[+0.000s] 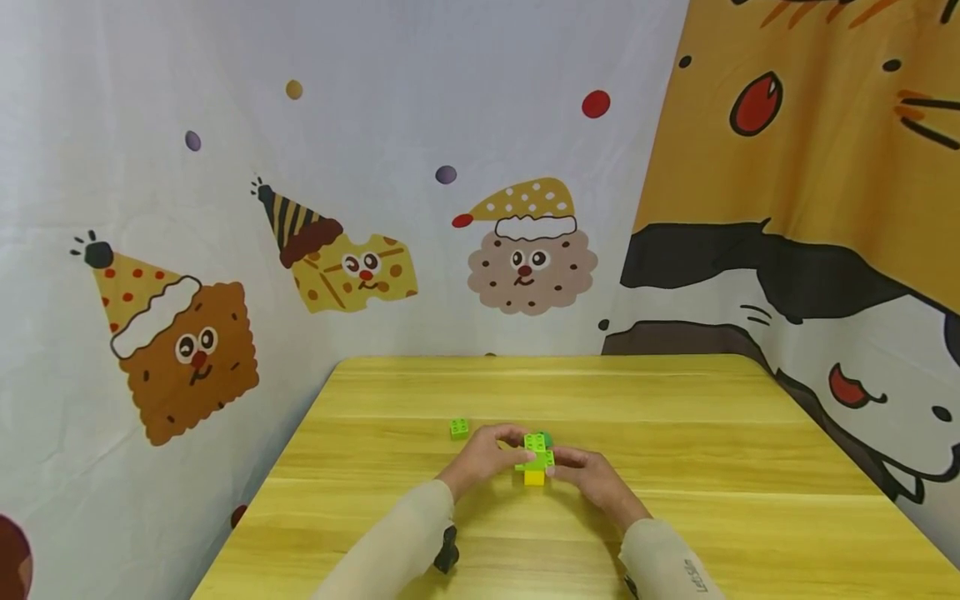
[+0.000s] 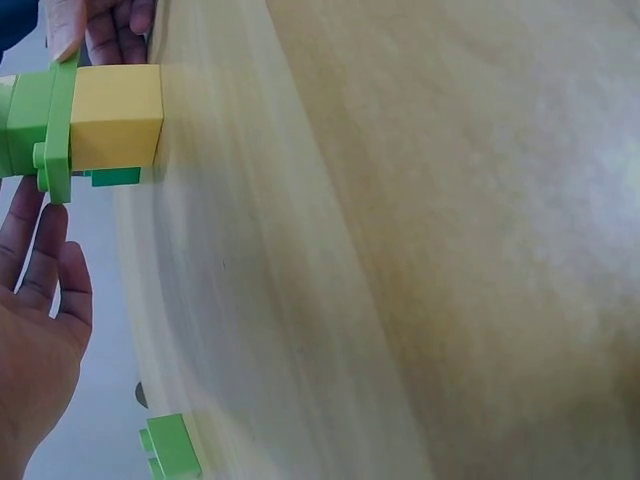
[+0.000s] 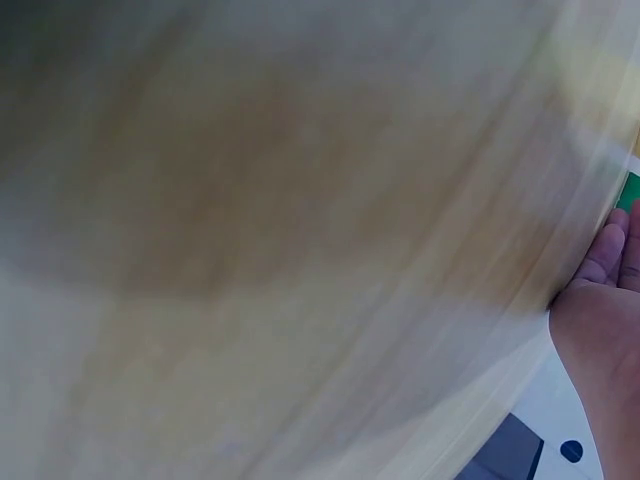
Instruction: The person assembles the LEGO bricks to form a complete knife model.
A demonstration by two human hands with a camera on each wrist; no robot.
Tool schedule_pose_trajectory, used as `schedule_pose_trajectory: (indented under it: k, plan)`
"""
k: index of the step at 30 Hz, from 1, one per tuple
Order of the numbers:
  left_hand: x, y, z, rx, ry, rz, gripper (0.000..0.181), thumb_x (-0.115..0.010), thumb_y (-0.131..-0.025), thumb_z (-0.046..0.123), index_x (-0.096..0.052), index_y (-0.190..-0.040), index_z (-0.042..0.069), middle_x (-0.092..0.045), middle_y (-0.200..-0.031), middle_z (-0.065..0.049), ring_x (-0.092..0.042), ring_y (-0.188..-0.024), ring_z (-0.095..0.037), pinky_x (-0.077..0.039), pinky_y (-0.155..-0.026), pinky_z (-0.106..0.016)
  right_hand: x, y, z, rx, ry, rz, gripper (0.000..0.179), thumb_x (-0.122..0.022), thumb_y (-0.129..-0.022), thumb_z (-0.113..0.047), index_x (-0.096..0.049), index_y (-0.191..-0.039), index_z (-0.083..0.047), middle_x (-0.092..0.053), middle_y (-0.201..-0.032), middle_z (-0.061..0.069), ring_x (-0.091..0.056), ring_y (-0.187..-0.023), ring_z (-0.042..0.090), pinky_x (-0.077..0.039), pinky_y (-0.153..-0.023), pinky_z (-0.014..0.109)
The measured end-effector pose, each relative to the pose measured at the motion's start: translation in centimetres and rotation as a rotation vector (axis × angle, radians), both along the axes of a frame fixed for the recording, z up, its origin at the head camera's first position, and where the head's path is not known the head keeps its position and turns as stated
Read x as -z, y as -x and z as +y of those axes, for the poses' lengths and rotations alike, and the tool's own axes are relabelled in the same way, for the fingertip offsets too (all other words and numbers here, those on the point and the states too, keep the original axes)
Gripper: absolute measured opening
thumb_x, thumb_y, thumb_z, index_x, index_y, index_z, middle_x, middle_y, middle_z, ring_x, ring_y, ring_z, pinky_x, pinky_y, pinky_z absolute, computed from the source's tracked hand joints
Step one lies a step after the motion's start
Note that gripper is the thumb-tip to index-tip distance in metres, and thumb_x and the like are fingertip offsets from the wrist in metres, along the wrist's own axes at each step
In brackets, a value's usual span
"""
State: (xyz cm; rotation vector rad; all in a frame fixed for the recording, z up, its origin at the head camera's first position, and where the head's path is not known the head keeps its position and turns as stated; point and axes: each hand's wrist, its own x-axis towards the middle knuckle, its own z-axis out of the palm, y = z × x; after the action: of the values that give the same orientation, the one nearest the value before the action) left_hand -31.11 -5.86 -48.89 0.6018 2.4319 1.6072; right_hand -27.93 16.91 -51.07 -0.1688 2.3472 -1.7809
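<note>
A small stack of toy building bricks stands in front of me, between both hands. It has a yellow brick (image 1: 534, 478) at the bottom, a light green plate (image 1: 540, 463) across it and a light green studded brick (image 1: 534, 442) on top. A darker green piece (image 1: 547, 437) shows behind, partly hidden. From the left, my left hand (image 1: 480, 457) holds the stack, thumb at the front and fingers reaching behind. My right hand (image 1: 596, 479) pinches the plate's right end; in the left wrist view its thumb lies against the plate (image 2: 60, 130). The right wrist view shows only part of this hand (image 3: 610, 310).
A loose light green brick (image 1: 459, 428) lies on the wooden table (image 1: 675, 417), left of and beyond the stack. Behind the table hangs a white cloth (image 1: 450, 100) printed with cartoon biscuits and animals. A black strap (image 1: 447, 550) sits at the left sleeve.
</note>
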Motion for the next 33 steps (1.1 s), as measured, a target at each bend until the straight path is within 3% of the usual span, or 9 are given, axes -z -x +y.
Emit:
schedule_pose_trajectory:
  k: [33]
  plan:
    - [-0.09, 0.01, -0.09, 0.008, 0.001, 0.011, 0.025, -0.077, -0.088, 0.035, -0.073, -0.111, 0.024, -0.065, -0.1, 0.007, -0.057, -0.101, -0.024, -0.048, -0.085, -0.037, -0.02, 0.1, -0.03, 0.027, -0.009, -0.017, 0.049, -0.075, -0.09, -0.028, -0.064, -0.131, -0.005, -0.062, -0.132, 0.013, -0.053, -0.125, 0.036, -0.037, -0.104, 0.058]
